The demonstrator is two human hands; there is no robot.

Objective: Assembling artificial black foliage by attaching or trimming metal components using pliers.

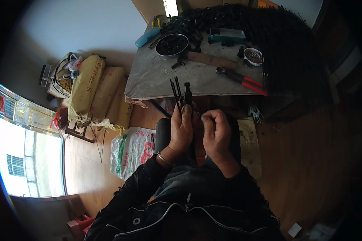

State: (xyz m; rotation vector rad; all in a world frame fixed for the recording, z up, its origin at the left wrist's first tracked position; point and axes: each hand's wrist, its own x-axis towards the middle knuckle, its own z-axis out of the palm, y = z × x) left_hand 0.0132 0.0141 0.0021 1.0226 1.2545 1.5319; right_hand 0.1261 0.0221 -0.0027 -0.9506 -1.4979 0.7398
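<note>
My left hand (182,131) is closed around several thin black rods (175,91) and a thicker black piece with a knobbed end (187,89). They stick up from the fist toward the table's front edge. Close beside it, my right hand (217,135) is closed in a pinch, thumb against the curled forefinger. A thin piece seems to run from that pinch toward the left hand, too small to name. Both hands are above my lap, in front of the grey table (157,76). The lower ends of the rods are hidden behind the left hand.
On the table are a round bowl of black parts (171,45), a teal tray (227,35), a small white bowl (253,57), red-handled pliers (245,81), a flat brown strip (212,60) and a big black heap (245,18). Yellow sacks (88,86) stand left; a plastic bag (134,150) lies below.
</note>
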